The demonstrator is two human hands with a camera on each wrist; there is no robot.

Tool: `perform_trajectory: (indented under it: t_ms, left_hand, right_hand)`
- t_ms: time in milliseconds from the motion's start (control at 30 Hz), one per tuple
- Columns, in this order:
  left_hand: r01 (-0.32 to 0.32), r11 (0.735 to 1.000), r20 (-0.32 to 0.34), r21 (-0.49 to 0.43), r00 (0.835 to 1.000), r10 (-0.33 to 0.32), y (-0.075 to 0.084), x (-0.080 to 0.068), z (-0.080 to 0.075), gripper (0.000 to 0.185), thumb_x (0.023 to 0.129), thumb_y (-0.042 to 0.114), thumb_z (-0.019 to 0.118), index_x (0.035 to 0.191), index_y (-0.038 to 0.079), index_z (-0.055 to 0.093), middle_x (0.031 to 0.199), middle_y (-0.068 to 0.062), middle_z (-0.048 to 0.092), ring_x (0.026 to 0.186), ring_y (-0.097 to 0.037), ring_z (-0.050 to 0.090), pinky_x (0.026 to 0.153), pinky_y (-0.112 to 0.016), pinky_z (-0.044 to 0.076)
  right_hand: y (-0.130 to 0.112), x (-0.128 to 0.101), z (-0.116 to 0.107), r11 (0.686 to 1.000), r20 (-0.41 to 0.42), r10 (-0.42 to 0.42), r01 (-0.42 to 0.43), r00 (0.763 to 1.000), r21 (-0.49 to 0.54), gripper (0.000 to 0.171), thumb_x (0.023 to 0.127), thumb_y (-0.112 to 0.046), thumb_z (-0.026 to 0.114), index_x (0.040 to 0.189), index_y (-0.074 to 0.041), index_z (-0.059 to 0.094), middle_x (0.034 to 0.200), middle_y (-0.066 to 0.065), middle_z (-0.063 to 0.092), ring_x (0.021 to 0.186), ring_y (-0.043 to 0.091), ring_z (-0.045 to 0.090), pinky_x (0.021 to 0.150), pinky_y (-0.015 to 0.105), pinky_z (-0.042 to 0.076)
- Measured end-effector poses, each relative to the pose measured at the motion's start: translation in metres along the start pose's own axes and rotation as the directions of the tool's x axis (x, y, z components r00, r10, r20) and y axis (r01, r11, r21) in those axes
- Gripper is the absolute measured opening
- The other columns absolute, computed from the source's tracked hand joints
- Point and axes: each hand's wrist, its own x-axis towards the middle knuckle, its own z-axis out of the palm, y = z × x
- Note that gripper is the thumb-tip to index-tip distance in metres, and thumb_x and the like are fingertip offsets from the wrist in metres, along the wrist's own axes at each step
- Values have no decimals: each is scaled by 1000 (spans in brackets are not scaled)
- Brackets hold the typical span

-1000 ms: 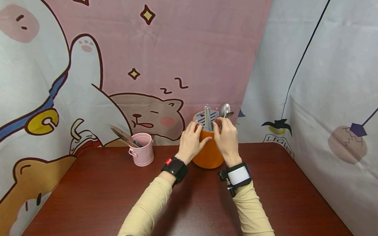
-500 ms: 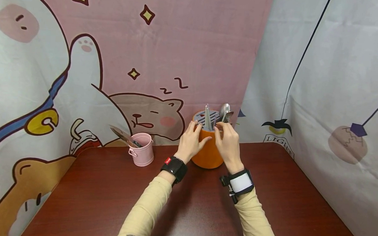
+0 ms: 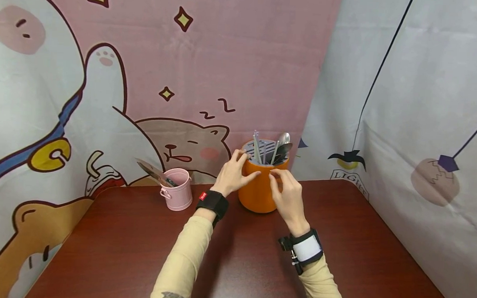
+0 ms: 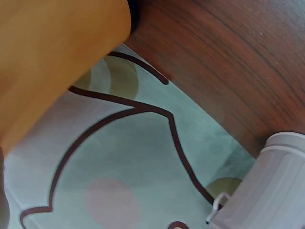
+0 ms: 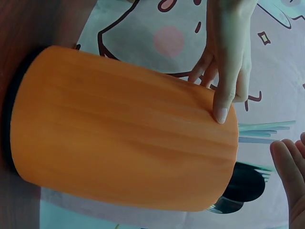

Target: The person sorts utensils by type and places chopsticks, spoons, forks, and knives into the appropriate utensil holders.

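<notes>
On the table stands an orange utensil holder [image 3: 256,190] with a grey slotted top. Pale chopstick-like sticks [image 3: 256,147], spoons [image 3: 284,140] and a dark rounded utensil [image 5: 245,183] rise from it. At its left rim, my left hand [image 3: 231,173] holds the holder, the thumb against the front wall, as the right wrist view shows. Just in front of the holder's right side is my right hand [image 3: 289,198], fingers loosely bent with nothing between them. Its fingertips [image 5: 286,164] are near the utensils in the right wrist view.
Left of the holder, a small pink bucket [image 3: 179,196] contains long pointed blades [image 3: 151,169] slanting out to the left. The dark red-brown table [image 3: 138,251] meets a printed cloth backdrop [image 3: 226,55] behind and a pale cloth at right.
My right hand has drawn back and down from the holder's top, its fingers now away from the utensils. The utensils there have shifted their lean. My left hand stays at the rim.
</notes>
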Motion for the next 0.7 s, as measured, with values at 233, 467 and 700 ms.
perform_trajectory:
  t_ms: [233,467,700]
  left_hand:
    - [8,995,76,-100,997,0,-13,5,-5,55,83,49,67,125,15,54,132,-6,44,99,-31,63,88,-39,53]
    - [52,996,65,-73,997,-47,-14,-18,-10,64,90,45,60,145,18,38,158,-5,24,145,-33,26,111,-59,28]
    - [280,960,98,18,955,-281,9,-58,-24,72,90,59,50,151,28,26,160,-2,21,149,-28,12,107,-72,16]
  right_hand:
    - [-2,-11,3,999,23,12,-13,1000,33,15,84,0,67,99,3,64,89,13,66,77,22,67,64,34,58]
    - [-9,-18,0,997,135,30,-21,990,-71,25,84,-11,70,107,-4,64,97,10,66,84,24,65,71,34,56]
    - [-13,-25,-3,973,224,54,-1,973,-229,32,85,-20,69,114,-8,63,113,10,63,100,25,60,67,38,57]
